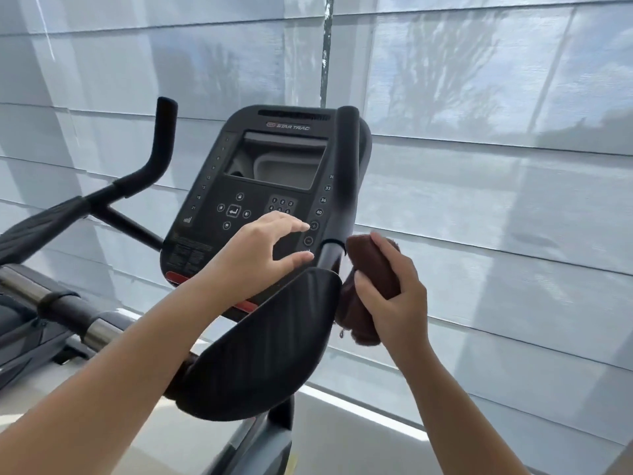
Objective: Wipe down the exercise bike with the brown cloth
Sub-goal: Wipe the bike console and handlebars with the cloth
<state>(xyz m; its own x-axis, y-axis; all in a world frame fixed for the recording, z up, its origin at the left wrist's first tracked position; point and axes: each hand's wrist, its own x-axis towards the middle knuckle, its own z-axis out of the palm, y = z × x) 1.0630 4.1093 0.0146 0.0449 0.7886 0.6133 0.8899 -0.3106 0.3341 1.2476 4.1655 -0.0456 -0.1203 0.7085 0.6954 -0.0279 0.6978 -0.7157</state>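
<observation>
The exercise bike's black console (pixel 260 186) fills the middle of the view, with a dark screen and a keypad. Its right handlebar (pixel 346 180) rises upright beside the console, above a black ribbed elbow pad (pixel 267 344). My right hand (pixel 397 303) grips the bunched brown cloth (pixel 373 265), which presses against the lower part of that handlebar. My left hand (pixel 263 258) hovers over the console's lower right buttons with fingers spread and relaxed, holding nothing.
The left handlebar (pixel 161 145) curves up at the left, with another elbow pad (pixel 37 231) below it. A neighbouring machine's metal bar (pixel 51 296) lies at the lower left. White roller blinds (pixel 479 166) cover the window close behind the bike.
</observation>
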